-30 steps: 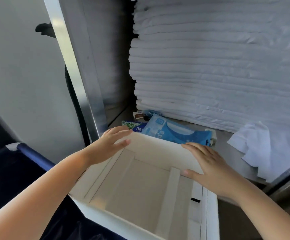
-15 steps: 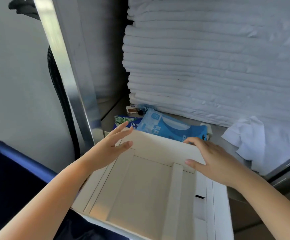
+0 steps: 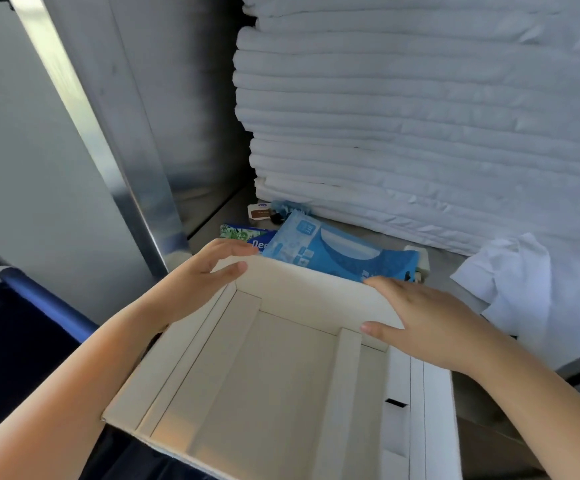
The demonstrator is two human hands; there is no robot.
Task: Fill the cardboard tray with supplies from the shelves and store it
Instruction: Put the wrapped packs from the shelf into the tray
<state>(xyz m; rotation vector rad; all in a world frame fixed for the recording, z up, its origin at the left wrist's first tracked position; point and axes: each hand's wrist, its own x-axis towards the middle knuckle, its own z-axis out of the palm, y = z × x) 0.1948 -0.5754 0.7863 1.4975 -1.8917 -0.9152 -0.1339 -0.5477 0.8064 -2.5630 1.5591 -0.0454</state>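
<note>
Metal shelf (image 3: 448, 258) with a tall stack of folded white linens (image 3: 420, 133) at the back, and the cardboard tray (image 3: 309, 282) pushed up to its front edge with nothing in it yet. So as far as I can tell, filling hasn't started.

The left hand (image 3: 195, 289) pinches the far-left corner of the tray, thumb on the inside of the wall and fingers over the top. The right hand (image 3: 427, 323) lies over the far-right corner with its fingers (image 3: 378, 281) fairly straight along the rim and the thumb inside. It looks more like steadying than gripping.

What matters is the blue wipes pack (image 3: 344, 254). It lies on the shelf just past the tray's far wall, with its long side running roughly along that wall. Its right end is right at the right fingertips, so that hand is nearer. My guess is it reaches forward over the rim and drags the pack in. A second green-and-blue pack (image 3: 240, 233) pokes out under its left end, close to the left fingers.
</note>
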